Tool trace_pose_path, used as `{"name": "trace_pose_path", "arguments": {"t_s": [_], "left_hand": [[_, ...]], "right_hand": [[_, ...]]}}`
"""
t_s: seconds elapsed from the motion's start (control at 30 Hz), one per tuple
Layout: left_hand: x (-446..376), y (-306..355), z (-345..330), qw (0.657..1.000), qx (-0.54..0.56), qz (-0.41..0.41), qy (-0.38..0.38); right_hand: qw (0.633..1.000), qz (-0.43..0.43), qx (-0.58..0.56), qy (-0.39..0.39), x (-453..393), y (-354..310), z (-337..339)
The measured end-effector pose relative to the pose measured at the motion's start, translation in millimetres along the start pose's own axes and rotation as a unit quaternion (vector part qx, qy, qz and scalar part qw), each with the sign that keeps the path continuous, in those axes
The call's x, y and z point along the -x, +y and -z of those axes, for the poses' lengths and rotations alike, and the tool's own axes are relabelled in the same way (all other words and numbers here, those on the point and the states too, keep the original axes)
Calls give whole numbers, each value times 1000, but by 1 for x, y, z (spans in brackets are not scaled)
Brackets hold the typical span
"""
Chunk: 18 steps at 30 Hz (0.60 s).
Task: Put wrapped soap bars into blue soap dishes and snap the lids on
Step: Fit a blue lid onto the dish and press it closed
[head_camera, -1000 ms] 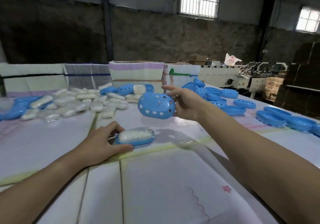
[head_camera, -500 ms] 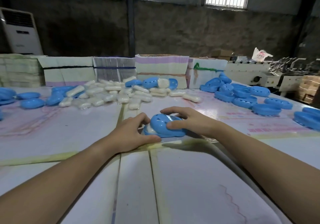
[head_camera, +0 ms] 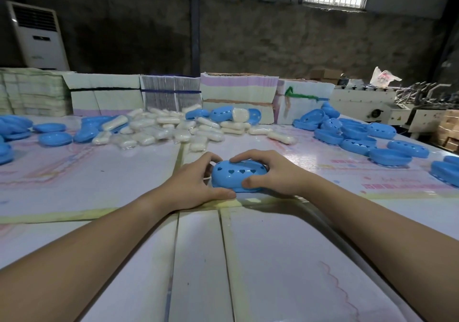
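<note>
Centrally, both hands — left (head_camera: 196, 187), right (head_camera: 275, 175) — grip a lidded soap dish (head_camera: 237, 176) on the pale table (head_camera: 273, 259), brick wall (head_camera: 273, 45) behind.

Left hand (head_camera: 193, 187) and right hand (head_camera: 275, 172) grip lidded soap dish (head_camera: 236, 176) (heart holes) on table (head_camera: 273, 259).

Dish (head_camera: 237, 178) on table (head_camera: 273, 259), centre. Left hand (head_camera: 196, 187) at its left end, right hand (head_camera: 273, 175) at its right end, both touching lid. Soap pile (head_camera: 159, 129) behind, left of centre. Loose dish halves (head_camera: 52, 139) left of pile. Lid heap (head_camera: 347, 132) behind and right. Stacked sheets (head_camera: 238, 95) along table's far edge, behind pile. Air conditioner (head_camera: 37, 35) far left by wall. Machine (head_camera: 367, 105) far right, beyond table.
</note>
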<state>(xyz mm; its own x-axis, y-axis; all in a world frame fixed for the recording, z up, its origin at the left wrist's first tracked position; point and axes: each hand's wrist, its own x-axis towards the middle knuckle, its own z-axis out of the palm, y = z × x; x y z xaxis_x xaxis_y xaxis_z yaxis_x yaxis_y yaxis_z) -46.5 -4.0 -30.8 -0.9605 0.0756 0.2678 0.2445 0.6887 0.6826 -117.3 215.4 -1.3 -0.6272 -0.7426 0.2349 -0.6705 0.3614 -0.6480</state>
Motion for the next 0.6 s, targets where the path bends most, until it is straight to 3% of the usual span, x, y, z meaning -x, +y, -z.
{"name": "trace_pose_path", "arguments": {"t_s": [0.4, 0.6], "left_hand": [[-1, -3, 0, 1000, -19, -20, -9], [1, -5, 2, 999, -22, -41, -19]], "right_hand": [[999, -17, 22, -34, 0, 7, -2], [992, -10, 124, -34, -2, 5, -5]]}}
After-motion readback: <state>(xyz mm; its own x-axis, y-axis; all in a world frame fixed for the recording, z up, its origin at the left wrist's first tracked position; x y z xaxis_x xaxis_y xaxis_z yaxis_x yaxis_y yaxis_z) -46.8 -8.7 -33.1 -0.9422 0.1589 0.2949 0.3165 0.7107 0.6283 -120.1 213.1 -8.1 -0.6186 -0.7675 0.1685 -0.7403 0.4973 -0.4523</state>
